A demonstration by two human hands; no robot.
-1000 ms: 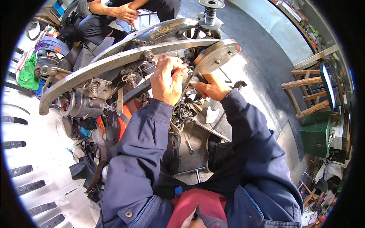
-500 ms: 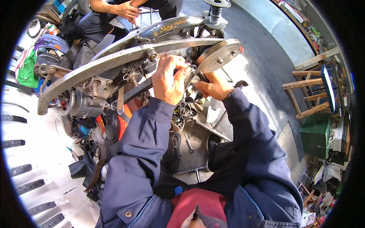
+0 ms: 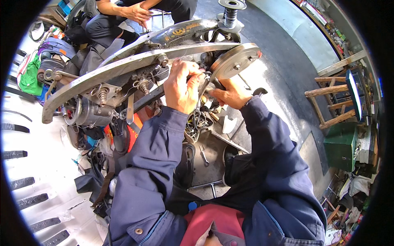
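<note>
Frame centre: left hand (image 3: 182,88) clenched on slim metal tool (image 3: 202,87), right hand (image 3: 232,95) closed beneath handwheel (image 3: 234,61) of tilted sewing machine (image 3: 123,78). Adjustment step judged under way; steady grip, small turns needed next.

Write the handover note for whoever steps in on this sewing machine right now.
Left hand: closed around parts just under the long metal arm, beside the handwheel.
Right hand: gripping below the handwheel, on a dark part.
Sewing machine: open, springs and motor exposed.
Loose wrench on the dark plate below.
Done: cannot tell. Left: both hands are at work on the handwheel end.
</note>
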